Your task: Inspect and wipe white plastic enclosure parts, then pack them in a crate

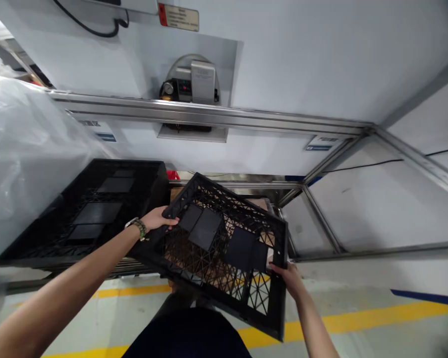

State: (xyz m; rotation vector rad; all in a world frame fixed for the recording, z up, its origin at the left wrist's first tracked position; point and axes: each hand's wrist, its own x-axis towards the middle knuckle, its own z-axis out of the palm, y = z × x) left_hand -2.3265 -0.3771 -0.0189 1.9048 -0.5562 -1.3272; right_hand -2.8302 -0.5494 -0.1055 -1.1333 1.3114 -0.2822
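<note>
A black plastic lattice tray [224, 251] with a raised rim hangs tilted in front of my body, its right end lower than its left. My left hand [160, 219] grips the left rim, the thumb lying over the inner side. On the right short side, my right hand [288, 278] is closed around the rim, with some fingers hidden behind it. Solid dark panels sit in the lattice, and the floor shows through the gaps. Close by on the left stands a stack of similar black trays [97, 214], partly behind my left forearm.
Clear plastic sheeting [33, 149] hangs at the left. A metal frame rail [209, 113] crosses in front of a white machine panel [302, 59] with a gauge unit [188, 84]. Cardboard lies behind the held tray. Yellow lines [351, 320] mark the floor.
</note>
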